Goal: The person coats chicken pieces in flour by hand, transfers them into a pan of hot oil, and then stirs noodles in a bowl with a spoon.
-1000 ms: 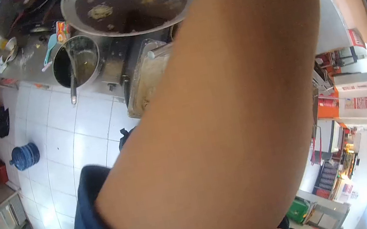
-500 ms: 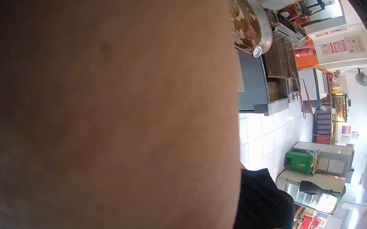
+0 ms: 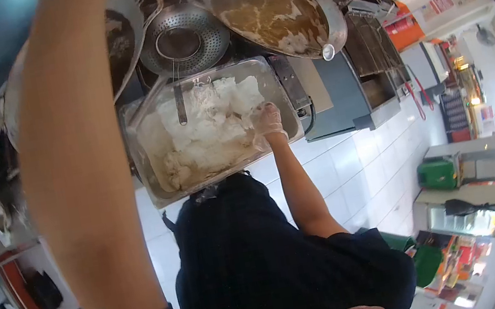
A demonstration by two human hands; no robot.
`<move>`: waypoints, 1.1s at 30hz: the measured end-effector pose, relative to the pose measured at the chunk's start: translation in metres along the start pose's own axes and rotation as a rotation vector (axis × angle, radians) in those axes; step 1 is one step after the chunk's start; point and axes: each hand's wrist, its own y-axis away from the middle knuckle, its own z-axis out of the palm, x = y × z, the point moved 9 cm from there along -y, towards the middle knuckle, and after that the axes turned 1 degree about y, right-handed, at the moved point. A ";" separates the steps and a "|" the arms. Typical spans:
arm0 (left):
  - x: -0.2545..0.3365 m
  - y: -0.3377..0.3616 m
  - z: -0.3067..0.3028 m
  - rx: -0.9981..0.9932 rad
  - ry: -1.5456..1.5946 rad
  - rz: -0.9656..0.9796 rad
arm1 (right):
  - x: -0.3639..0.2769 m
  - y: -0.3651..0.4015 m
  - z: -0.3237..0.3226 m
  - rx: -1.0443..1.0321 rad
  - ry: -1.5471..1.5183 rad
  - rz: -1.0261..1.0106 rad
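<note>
My right hand (image 3: 267, 123), in a clear plastic glove, rests at the right end of a metal tray (image 3: 230, 177). It touches the white flour (image 3: 215, 117) heaped there. Its fingers point away from me and down, and their tips do not show clearly. A battered-looking lump (image 3: 177, 171) lies in the flour at the tray's near left. My left forearm (image 3: 74, 157) is raised close to the camera and runs up out of the top edge, so my left hand is out of view. A perforated metal strainer (image 3: 201, 34) sits just beyond the tray, with a long handle reaching over the flour.
A wide pan (image 3: 335, 15) of frothy brown oil stands beyond the tray on the right. Another pan (image 3: 137, 22) is partly behind my left forearm. White floor tiles (image 3: 354, 163), a fryer basket area (image 3: 369, 42) and a green container (image 3: 437, 174) lie to the right.
My left forearm, which covered most of the view, has moved left and away from the camera. The tray, flour, strainer and my gloved right hand now show.
</note>
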 end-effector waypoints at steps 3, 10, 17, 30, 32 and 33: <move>-0.004 0.012 -0.012 0.077 -0.020 -0.013 | -0.003 0.012 -0.005 0.030 -0.066 0.043; -0.049 0.189 0.142 -0.132 0.864 -0.430 | 0.019 0.037 0.068 -0.421 0.298 -0.119; -0.105 0.331 0.303 -0.217 -0.078 -0.123 | 0.033 0.031 0.037 -0.399 -0.126 0.232; -0.115 0.288 0.279 -0.071 0.190 -0.416 | 0.012 -0.001 -0.081 -0.106 -0.578 -0.137; -0.124 0.298 0.287 0.002 0.607 -0.652 | 0.004 0.000 -0.086 -0.184 -0.676 -0.127; -0.126 0.304 0.292 0.050 0.818 -0.763 | -0.012 -0.006 -0.103 -0.290 -0.736 -0.068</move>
